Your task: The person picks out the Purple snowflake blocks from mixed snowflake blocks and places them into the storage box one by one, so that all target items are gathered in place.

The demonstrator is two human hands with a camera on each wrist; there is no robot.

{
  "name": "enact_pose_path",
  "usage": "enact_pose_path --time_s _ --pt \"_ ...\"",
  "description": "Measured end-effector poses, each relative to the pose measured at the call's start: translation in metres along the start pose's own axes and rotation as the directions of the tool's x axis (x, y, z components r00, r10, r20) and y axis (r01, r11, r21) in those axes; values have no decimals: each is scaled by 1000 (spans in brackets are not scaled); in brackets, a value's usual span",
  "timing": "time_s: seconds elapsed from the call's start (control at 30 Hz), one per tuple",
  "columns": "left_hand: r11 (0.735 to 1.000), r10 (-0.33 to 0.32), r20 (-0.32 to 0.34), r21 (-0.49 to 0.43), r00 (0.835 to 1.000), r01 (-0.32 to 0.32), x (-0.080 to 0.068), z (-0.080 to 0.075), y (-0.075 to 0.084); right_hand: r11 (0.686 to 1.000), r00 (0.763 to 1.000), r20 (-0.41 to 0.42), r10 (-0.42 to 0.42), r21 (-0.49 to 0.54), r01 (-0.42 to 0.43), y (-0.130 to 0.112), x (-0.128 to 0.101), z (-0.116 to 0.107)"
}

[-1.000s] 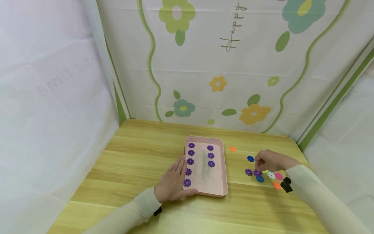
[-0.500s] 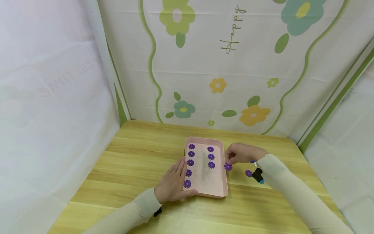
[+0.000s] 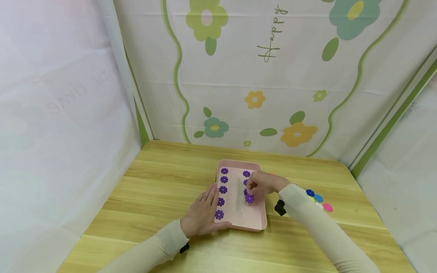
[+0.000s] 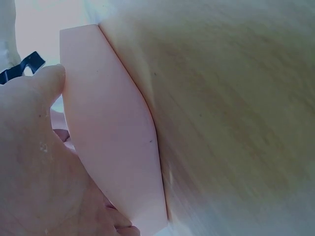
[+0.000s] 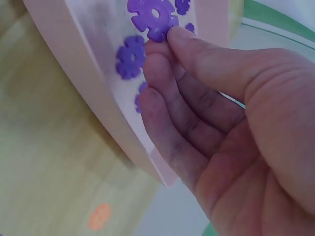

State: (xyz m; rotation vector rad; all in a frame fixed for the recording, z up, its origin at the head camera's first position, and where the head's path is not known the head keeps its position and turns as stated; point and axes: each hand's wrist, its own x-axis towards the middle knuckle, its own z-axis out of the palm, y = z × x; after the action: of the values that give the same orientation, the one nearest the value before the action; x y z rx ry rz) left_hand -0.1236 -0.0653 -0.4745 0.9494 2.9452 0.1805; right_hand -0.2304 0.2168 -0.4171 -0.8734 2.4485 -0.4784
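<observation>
A pink tray (image 3: 259, 222) lies on the wooden table, with a left column of several purple flower pieces (image 3: 223, 179) and a right column partly hidden by my right hand (image 3: 262, 185). That hand is over the tray and pinches a purple flower piece (image 3: 250, 198) (image 5: 152, 17) between thumb and fingertips, low over the tray floor. My left hand (image 3: 202, 212) rests with straight fingers against the tray's near-left edge; in the left wrist view the thumb (image 4: 47, 81) lies on the tray wall (image 4: 110, 132).
Loose flower pieces in blue (image 3: 310, 192), pink (image 3: 327, 207) and other colours lie on the table to the right of the tray. An orange piece (image 5: 100, 216) lies beside the tray. Flower-printed cloth walls enclose the table on three sides.
My right hand picked a purple flower piece from the loose pile at the right and carried it left, over the tray rim, into the right column. The left hand stayed still.
</observation>
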Motion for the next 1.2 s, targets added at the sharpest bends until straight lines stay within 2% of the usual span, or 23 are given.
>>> enact_pose_path --time_s 0.17,0.33,0.57,0.73,1.0,1.2 --pt "1000 -8 14 6 1000 8 0 -2 1 999 999 -8 37 -17 -37 3 5 13" --pt "1000 -15 13 -1 1000 15 1 -3 1 996 996 -14 86 0 -86 3 6 17" --pt "1000 -13 12 2 1000 13 2 -1 0 996 996 -3 86 4 -86 2 8 20" --pt "1000 -14 12 9 1000 14 2 -1 0 998 998 -21 61 -27 -62 2 4 11" --pt "1000 -12 6 1 1000 12 2 -2 0 993 994 -67 85 -80 -90 12 -26 -22" --pt "1000 -8 6 2 1000 8 2 -1 0 992 989 -103 102 -59 -108 34 -59 -30"
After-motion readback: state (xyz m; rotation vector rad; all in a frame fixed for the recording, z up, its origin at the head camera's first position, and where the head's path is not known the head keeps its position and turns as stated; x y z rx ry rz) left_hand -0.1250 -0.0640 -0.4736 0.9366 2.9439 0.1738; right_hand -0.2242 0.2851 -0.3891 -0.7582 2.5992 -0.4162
